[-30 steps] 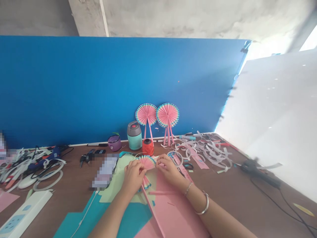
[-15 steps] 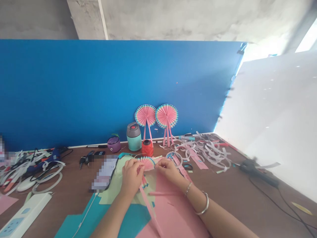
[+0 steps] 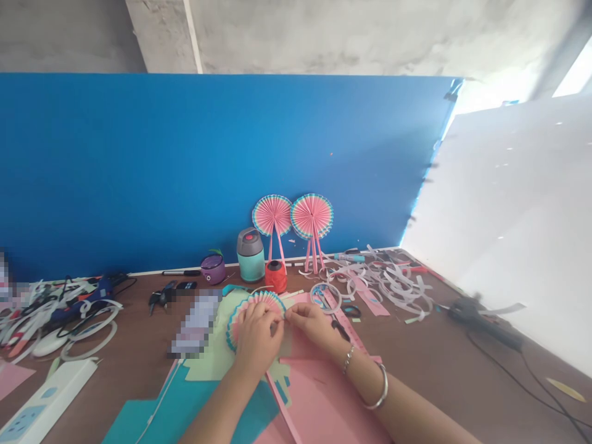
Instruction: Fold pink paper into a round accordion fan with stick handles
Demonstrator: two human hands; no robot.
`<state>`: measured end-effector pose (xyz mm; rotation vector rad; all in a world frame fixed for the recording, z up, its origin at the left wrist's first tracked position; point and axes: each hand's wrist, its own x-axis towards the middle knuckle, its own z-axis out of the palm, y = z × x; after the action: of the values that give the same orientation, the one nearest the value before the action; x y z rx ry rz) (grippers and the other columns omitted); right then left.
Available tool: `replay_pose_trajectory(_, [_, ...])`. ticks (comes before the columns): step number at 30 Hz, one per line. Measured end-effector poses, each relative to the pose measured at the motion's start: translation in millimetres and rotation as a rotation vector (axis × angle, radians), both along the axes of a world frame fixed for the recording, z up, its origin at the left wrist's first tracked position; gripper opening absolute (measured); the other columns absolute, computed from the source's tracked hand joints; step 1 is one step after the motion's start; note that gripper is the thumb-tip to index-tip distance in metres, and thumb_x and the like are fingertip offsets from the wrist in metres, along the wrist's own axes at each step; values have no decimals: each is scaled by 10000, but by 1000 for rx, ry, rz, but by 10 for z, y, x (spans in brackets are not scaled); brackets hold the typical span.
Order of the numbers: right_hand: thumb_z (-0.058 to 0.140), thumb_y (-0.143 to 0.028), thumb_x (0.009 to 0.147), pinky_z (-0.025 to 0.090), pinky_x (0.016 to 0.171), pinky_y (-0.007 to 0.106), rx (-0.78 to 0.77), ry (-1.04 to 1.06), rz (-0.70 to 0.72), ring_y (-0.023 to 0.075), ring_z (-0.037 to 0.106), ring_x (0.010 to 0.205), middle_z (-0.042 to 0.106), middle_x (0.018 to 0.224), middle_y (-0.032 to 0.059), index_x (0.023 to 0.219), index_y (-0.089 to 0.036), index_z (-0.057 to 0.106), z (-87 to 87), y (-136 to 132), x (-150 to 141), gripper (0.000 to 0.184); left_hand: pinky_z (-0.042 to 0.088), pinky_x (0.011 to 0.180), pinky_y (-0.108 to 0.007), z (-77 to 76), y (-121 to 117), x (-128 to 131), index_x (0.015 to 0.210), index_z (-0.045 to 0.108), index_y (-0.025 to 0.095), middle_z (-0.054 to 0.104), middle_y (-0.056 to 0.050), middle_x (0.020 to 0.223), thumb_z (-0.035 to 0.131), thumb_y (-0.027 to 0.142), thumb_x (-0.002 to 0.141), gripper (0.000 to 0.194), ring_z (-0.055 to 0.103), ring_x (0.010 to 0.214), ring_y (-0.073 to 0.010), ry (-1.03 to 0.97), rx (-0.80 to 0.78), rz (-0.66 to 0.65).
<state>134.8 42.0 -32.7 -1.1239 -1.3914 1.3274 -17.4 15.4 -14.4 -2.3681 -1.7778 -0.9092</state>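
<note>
A pleated pink paper fan [image 3: 263, 298] with a teal edge lies spread in an arc over the green paper sheet [image 3: 208, 364]. My left hand [image 3: 259, 333] is on top of it, with fingers curled and pressing on its folds; the fan's middle is hidden under them. At the fan's right side my right hand [image 3: 314, 322] is closed in a pinch, fingertips close to my left thumb, on what looks like the fan's edge. A long pink paper strip [image 3: 283, 407] runs from below my left hand towards me, across the pink paper sheet [image 3: 333, 394].
Two finished-looking pink fans [image 3: 311, 216] lean against the blue partition [image 3: 185, 160]. In front stand a teal jar [image 3: 251, 262], a red spool [image 3: 276, 277] and a purple pot [image 3: 213, 269]. Curled paper strips [image 3: 393, 280], scissors [image 3: 352, 311], a phone [image 3: 198, 324] and a power strip [image 3: 46, 401] lie around.
The fan has opened out further, its pleats now reaching round to the left of my left hand. My left hand has moved slightly right and down. Black scissor-like handles now show beside my right wrist.
</note>
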Motion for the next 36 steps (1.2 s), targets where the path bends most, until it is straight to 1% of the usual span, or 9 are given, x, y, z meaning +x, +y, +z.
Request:
replay_pose_trajectory(6, [699,-486,628,377,603,248,-16,-13,-7,122,488,603,589,610,-3,628,-147,633,11,-23,-10,345,362,813,-377,-15,-7,7,644,587,220,598,-31,799,536,200,777,144,527,899,-230,1,-6,11])
replay_pose_trajectory(12, [701,-502,618,381,592,248,-21,-32,-17,129,501,608,594,608,0,621,-151,635,-16,-17,-13,357,365,795,-379,-25,7,-9,660,578,219,600,-37,828,523,198,783,137,524,911,-237,17,-41,-1])
replay_pose_trajectory(19, [694,-485,626,379,599,250,-15,-28,-12,121,489,595,593,607,-2,622,-152,635,-12,-24,-7,339,359,838,-405,-39,-3,-29,701,582,223,596,-41,857,492,227,825,154,517,943,-248,28,-56,-46])
replay_pose_trajectory(24, [694,-468,630,386,600,250,-15,-36,-4,127,499,600,604,612,1,626,-149,641,-22,-29,-24,324,369,818,-393,-23,-8,-3,684,570,220,590,-42,846,488,191,800,145,521,928,-243,35,-50,-32])
replay_pose_trajectory(31, [674,-380,641,392,601,245,7,-22,5,124,502,596,603,606,1,614,-140,641,-64,-25,-44,244,368,832,-391,-21,-7,23,666,550,212,591,-50,843,477,154,773,142,517,955,-249,46,-51,-16])
replay_pose_trajectory(36, [691,-409,631,399,605,247,-11,-30,-4,130,513,608,606,610,0,618,-145,645,-51,-31,-36,269,373,807,-383,0,-22,14,668,552,216,591,-45,837,478,154,770,140,521,930,-243,24,-65,-21])
